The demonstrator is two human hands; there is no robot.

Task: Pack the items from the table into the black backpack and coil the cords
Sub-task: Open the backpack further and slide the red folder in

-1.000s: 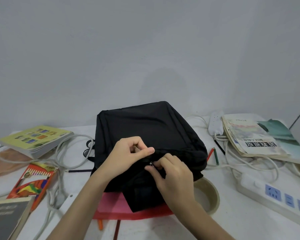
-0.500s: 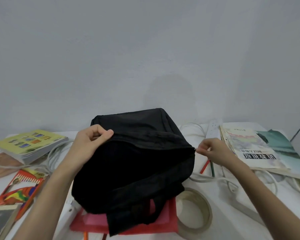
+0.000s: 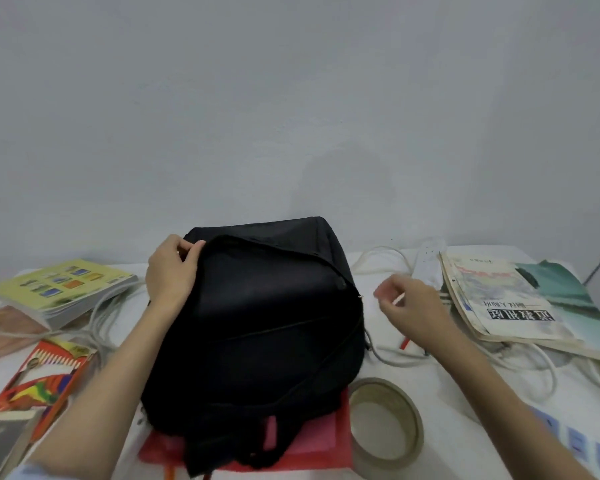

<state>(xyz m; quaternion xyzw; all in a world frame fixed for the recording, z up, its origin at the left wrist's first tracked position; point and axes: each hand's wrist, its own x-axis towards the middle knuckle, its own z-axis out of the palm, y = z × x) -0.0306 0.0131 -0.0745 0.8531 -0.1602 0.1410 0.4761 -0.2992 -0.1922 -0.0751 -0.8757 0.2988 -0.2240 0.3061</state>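
Backpack: the black fabric backpack (image 3: 257,323) stands in the middle of the white table (image 3: 447,427), on top of a flat pink-red folder (image 3: 312,445); its top zip, which was closed a second ago, now gapes along the top edge from the left corner to the right side.
Left hand: the left hand (image 3: 170,275) has moved from the middle of the zip to the backpack's far left corner, where its fingers pinch the fabric rim and hold the mouth up.
Right hand: the right hand (image 3: 407,308) has run the zip across and come off it; it now hangs just right of the backpack, apart from it, fingers loosely curled; a thin pale streak shows at the fingertips, and I cannot tell whether it holds anything.
Meaning for the task: the opening step looks finished, so packing can begin; nothing seems to be inside yet.
Still to pack, left: a yellow-covered book (image 3: 63,289), a box of coloured pencils (image 3: 39,379) and loops of white cord (image 3: 101,320).
Still to pack, right: a worn stack of magazines (image 3: 506,306), a white power strip (image 3: 430,265) with its uncoiled cable, and near the front a beige roll of tape (image 3: 385,424).
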